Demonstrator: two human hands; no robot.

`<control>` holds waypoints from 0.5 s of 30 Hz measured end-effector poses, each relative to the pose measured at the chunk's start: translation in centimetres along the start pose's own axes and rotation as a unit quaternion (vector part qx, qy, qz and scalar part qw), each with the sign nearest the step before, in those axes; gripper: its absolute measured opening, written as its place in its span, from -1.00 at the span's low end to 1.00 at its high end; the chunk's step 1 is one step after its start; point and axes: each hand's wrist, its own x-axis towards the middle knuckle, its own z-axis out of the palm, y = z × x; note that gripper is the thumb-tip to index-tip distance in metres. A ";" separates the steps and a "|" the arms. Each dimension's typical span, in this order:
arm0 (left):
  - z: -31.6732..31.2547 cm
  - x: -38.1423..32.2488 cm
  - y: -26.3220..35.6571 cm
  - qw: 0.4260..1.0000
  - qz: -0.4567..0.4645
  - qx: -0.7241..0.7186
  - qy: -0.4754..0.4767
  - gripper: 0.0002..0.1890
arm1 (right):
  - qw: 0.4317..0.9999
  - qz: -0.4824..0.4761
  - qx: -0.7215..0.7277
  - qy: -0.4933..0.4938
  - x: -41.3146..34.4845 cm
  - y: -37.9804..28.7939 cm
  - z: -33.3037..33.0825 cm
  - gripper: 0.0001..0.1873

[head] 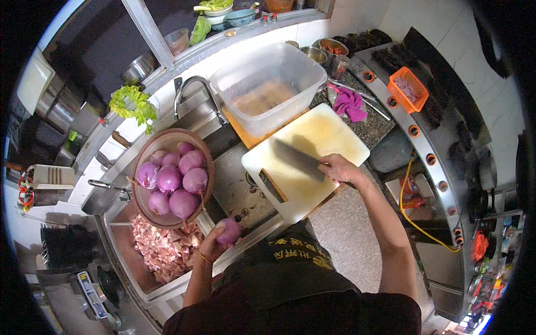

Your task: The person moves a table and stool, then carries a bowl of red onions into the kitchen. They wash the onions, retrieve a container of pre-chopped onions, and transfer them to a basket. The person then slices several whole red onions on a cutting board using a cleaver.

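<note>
A red onion point(228, 231) is gripped in my left hand point(213, 243), held low over the front rim of the sink. My right hand point(338, 168) grasps the handle of a cleaver point(298, 159), its blurred blade above a white cutting board point(331, 130) with yellowish stains. A cut-out handle slot lies at the board's near left corner. To the left, a brown-rimmed bowl point(212, 167) holds several whole red onions point(168, 179). Beneath and in front of that bowl, chopped raw meat point(163, 251) fills part of the left sink basin point(121, 234).
Behind the board stands a clear plastic tub point(268, 67) with brownish contents. A curved faucet point(201, 79) rises beside it. Right of the board are a magenta cloth point(349, 104), a stove point(423, 138) and an orange basket point(408, 90) of chopped pieces. A yellow hose point(404, 201) hangs along the stove front.
</note>
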 end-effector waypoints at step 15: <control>7.9 12.5 -3.8 0.997 0.007 -0.001 -0.076 -0.50 | 0.891 -0.065 -0.354 0.278 3.6 8.5 3.5 -0.66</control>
